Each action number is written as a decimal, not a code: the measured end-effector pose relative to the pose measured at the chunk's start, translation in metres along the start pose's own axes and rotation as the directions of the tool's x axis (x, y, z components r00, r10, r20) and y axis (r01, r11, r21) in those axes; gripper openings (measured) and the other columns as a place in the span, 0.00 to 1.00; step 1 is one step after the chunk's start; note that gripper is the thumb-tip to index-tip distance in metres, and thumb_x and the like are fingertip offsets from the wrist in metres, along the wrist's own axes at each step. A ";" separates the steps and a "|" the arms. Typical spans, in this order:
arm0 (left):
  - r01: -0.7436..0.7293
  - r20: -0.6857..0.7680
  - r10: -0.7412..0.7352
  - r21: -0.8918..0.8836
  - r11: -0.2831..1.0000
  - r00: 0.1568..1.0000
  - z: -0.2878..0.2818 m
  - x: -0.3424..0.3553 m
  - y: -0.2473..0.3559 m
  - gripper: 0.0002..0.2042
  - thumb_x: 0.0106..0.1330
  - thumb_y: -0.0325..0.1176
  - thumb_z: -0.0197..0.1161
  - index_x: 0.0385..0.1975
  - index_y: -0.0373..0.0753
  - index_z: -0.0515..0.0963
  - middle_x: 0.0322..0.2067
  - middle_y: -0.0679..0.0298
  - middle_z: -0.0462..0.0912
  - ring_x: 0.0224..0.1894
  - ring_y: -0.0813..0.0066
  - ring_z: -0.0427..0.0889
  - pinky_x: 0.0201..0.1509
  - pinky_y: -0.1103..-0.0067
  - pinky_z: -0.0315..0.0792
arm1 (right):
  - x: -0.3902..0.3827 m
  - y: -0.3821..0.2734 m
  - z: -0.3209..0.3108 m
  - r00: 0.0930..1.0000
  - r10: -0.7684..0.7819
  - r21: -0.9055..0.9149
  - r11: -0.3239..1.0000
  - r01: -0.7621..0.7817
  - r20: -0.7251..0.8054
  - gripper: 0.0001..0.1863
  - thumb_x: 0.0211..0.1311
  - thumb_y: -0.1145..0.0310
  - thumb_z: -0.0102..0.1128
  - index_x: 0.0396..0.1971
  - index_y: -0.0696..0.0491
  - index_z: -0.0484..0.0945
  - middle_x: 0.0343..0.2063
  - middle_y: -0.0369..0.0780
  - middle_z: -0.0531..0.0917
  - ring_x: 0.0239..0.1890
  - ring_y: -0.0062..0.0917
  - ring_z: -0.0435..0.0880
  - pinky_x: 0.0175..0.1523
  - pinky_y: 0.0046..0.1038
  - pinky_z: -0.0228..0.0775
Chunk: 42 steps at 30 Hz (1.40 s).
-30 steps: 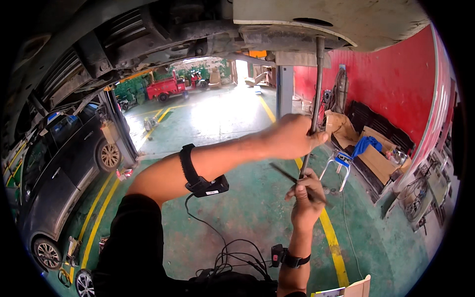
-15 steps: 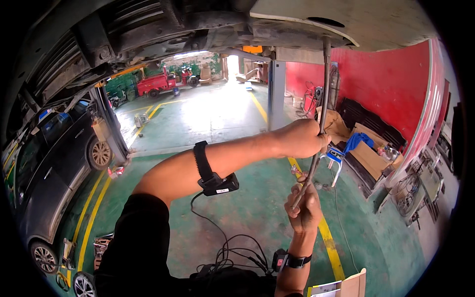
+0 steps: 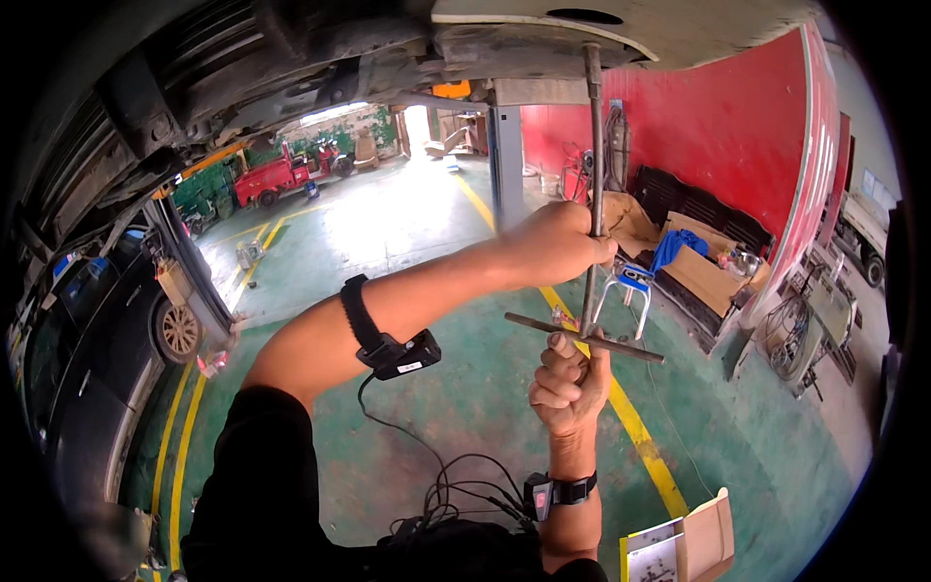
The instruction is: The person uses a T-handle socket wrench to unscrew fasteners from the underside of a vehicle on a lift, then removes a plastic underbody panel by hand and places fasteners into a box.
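A long metal T-handle wrench (image 3: 595, 145) stands nearly upright, its top end against the underside of a raised vehicle (image 3: 388, 58). Around the middle of its shaft my left hand (image 3: 567, 242) is closed, the arm stretched across from the left. The crossbar at its lower end lies slantwise, left end higher. Just beneath that bar, my right hand (image 3: 570, 383) has curled fingers and a raised thumb pressed against it near the joint with the shaft. What the wrench's tip engages cannot be made out.
A grey lift post (image 3: 506, 165) rises behind the wrench. To the right are a blue-topped stool (image 3: 635, 279), a dark bench (image 3: 698, 209) with cardboard, and a red wall. A dark car (image 3: 87, 359) stands left. An open cardboard box (image 3: 706, 543) lies at lower right.
The wrench has turned, so its crossbar now shows crosswise instead of nearly end-on. My right hand has shifted under the bar's middle. The whole view has swung slightly, moving the scene leftward.
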<state>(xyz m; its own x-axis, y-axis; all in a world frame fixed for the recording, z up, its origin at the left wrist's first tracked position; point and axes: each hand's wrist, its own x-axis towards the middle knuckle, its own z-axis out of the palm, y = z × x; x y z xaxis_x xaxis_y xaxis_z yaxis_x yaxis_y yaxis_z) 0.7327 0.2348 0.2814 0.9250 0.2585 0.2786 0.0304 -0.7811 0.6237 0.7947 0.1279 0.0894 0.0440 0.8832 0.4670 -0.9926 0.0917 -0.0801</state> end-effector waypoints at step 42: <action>-0.035 -0.180 0.017 -0.097 0.995 0.984 -0.018 0.011 0.019 0.19 0.73 0.45 0.54 0.31 0.33 0.78 0.22 0.73 0.68 0.22 0.86 0.59 0.26 0.84 0.57 | -0.045 0.014 -0.021 0.430 -0.616 -0.740 -0.632 0.230 0.660 0.05 0.58 0.83 0.57 0.30 0.56 0.73 0.19 0.31 0.70 0.21 0.11 0.64 0.25 0.16 0.55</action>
<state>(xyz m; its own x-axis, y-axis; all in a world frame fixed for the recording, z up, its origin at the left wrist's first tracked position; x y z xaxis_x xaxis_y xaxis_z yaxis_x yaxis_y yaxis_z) 0.7370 0.2331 0.3092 0.8422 0.3428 0.4161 -0.0393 -0.7308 0.6815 0.7811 0.0993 0.0487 0.5555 0.0201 0.8312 0.7213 0.4856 -0.4938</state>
